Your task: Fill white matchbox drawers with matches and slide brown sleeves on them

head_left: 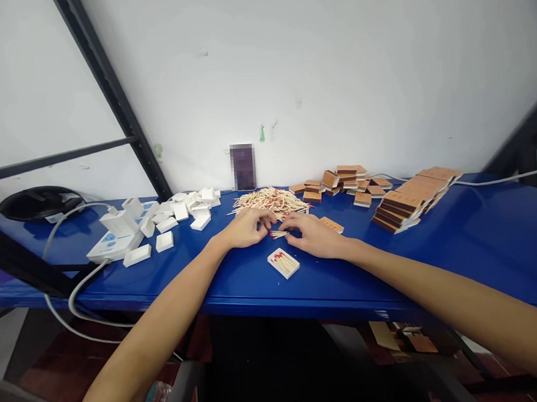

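White trays (181, 211) left, matchboxes (406, 200) right; match pile (268, 201) between.

From my end I can read no words or numbers. The matchboxes (425, 188) stacked to the right of the right hand (314, 236) carry reddish print, too small to make out. Blue marks on the power strip (110, 245), left of the left hand (246, 228), are illegible too.

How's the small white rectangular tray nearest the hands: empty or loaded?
Loaded: the tray holds slim, red-tipped, pale wooden matches lying inside its rim. Can't tell whether it's full.
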`<action>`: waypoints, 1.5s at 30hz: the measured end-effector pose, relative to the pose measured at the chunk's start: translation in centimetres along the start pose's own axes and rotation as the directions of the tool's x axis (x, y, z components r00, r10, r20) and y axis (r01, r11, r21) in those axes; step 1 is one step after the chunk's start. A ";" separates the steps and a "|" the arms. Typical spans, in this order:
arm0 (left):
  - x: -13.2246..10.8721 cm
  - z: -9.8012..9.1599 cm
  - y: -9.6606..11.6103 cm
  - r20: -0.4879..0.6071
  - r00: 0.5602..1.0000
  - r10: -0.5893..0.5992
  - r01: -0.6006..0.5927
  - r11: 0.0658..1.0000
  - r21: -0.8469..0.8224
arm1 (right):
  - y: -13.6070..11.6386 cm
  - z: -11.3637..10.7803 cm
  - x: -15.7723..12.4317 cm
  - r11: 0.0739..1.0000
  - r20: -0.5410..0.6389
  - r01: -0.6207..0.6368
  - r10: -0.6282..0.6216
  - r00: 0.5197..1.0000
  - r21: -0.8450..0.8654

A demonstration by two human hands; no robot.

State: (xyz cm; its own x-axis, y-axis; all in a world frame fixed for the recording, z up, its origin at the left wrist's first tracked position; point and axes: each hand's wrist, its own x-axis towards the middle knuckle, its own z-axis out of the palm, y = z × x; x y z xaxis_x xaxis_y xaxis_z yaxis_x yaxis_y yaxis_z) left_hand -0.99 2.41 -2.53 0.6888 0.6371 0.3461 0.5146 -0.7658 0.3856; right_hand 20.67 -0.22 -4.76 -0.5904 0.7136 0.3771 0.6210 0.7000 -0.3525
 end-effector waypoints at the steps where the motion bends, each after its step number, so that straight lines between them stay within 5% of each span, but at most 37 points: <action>1: 0.0 -0.1 -0.1 -0.023 1.000 -0.003 0.004 0.999 0.036 | 0.0 0.0 0.0 1.000 0.004 0.007 -0.007 1.000 0.001; 5: -0.3 -1.2 -1.2 -0.121 0.992 -0.045 0.077 0.957 0.279 | -0.1 -0.1 -0.1 1.000 0.012 0.024 -0.024 1.000 0.019; 9: -1.2 -2.6 -2.7 -0.092 0.994 -0.058 0.088 0.923 0.375 | -0.1 -0.1 -0.3 0.999 -0.004 0.016 -0.016 1.000 0.038; 18: -1.4 -2.8 -2.4 -0.027 0.996 -0.084 0.088 0.920 0.382 | 0.4 -0.4 0.1 0.989 -0.083 -0.145 0.147 0.986 0.028; 25: -1.9 -3.9 -4.1 -0.153 0.976 -0.155 0.206 0.887 0.413 | 0.7 -0.5 0.1 0.994 -0.088 -0.107 0.106 0.990 -0.008; 35: -1.9 -3.5 -4.3 0.006 0.976 -0.216 0.202 0.922 0.332 | 0.1 -0.5 -0.2 0.998 -0.034 0.010 -0.007 0.999 0.066; 45: -1.8 -3.6 -4.5 0.047 0.978 -0.204 0.185 0.945 0.268 | 0.3 -0.5 -0.3 0.997 0.010 0.060 -0.060 0.998 0.042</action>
State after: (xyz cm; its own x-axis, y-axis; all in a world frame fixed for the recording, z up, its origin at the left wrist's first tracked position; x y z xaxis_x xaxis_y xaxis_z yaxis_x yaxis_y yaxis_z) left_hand -6.39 4.96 -1.80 0.5921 0.7754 0.2195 0.7509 -0.6297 0.1991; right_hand 21.24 -0.21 -4.56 -0.6320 0.6702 0.3891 0.5620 0.7420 -0.3653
